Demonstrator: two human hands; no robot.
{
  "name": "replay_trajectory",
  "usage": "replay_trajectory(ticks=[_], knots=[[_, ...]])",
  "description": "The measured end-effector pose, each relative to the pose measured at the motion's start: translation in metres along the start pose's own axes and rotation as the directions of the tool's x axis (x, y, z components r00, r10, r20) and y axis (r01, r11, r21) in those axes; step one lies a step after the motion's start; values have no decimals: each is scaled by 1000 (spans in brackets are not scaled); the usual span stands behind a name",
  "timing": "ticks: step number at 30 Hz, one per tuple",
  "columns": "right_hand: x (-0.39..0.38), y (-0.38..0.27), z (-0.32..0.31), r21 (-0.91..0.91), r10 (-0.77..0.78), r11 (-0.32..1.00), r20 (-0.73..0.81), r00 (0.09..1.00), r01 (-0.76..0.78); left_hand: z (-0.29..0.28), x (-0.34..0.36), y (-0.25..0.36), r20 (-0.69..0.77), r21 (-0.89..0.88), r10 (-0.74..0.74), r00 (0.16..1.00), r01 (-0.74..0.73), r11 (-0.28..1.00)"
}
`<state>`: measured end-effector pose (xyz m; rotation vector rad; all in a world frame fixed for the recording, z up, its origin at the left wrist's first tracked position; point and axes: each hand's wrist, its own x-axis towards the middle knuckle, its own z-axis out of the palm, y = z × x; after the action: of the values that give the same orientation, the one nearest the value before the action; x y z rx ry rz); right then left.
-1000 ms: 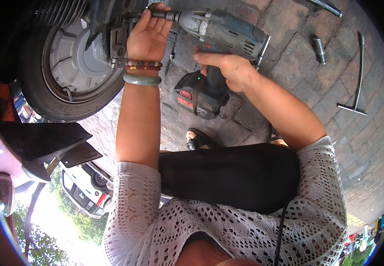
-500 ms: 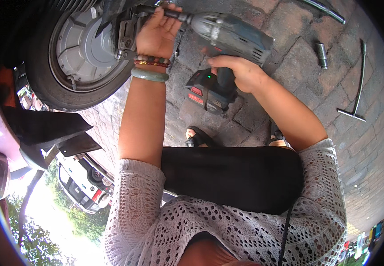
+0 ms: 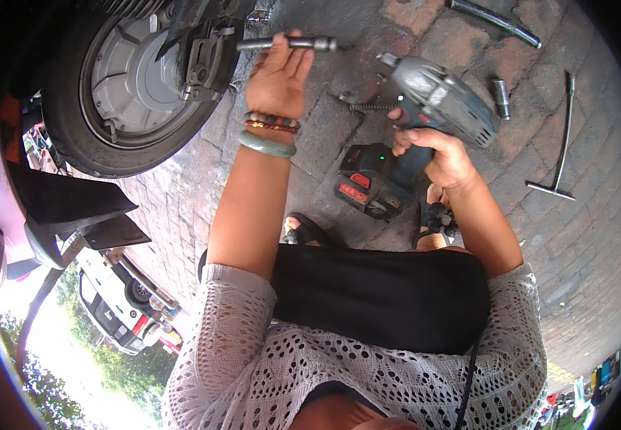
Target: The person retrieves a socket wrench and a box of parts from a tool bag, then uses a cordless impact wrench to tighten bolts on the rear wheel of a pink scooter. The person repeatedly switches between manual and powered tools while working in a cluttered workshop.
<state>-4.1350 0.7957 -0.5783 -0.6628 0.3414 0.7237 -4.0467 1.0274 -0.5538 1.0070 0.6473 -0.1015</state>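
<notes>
1. Whereas half a second ago the socket bar (image 3: 315,44) and the cordless impact wrench (image 3: 443,93) formed one line, they are now well apart, with the bare drive tip (image 3: 388,60) exposed between them
2. Left hand (image 3: 278,82): thumb and fingers narrowed around the middle of the dark metal socket bar, which lies roughly level in view; its left end is near the axle bracket (image 3: 197,70), though contact cannot be told
3. Right hand (image 3: 436,147): wrapped around the handle of the impact wrench, the tool drawn back to the right, nose up and to the left; whether the trigger is pressed cannot be told
4. Significance, as a judgement: with the coupling parted, the motor can no longer turn the bar, so the powered step appears interrupted or finished
5. Left of the bar: the scooter-type wheel (image 3: 125,93), with cast metal hub and black tyre
6. On the paving (image 3: 576,236): a ribbed, spring-like rod (image 3: 373,107) just beyond the right hand, a loose cylindrical socket (image 3: 501,99), a long metal tube (image 3: 497,23) and, farther right, a T-handle wrench (image 3: 563,143)
7. Periphery: a white car (image 3: 113,304) at lower left
</notes>
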Motion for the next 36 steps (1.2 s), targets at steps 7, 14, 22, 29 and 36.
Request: replay_trajectory(ticks=[7, 14, 22, 29, 36], knots=[[-27, -70, -42, 46, -132, 990, -48, 990, 135, 1, -19, -26, -38, 223, -138, 990, 143, 964], [-54, -119, -91, -275, -122, 959, -169, 978, 72, 45, -36, -43, 167, 368, -187, 968, 115, 923], [-70, -103, -109, -337, -39, 940, -262, 964, -53, 59, -34, -52, 254, 412, -185, 949, 67, 909], [-47, -101, -134, -238, 186, 940, -249, 950, -246, 64, -36, -53, 283, 465, -181, 942, 31, 885], [-34, -98, -148, -183, 243, 933, -315, 917, -310, 72, -24, -52, 183, 404, -324, 928, 229, 886]])
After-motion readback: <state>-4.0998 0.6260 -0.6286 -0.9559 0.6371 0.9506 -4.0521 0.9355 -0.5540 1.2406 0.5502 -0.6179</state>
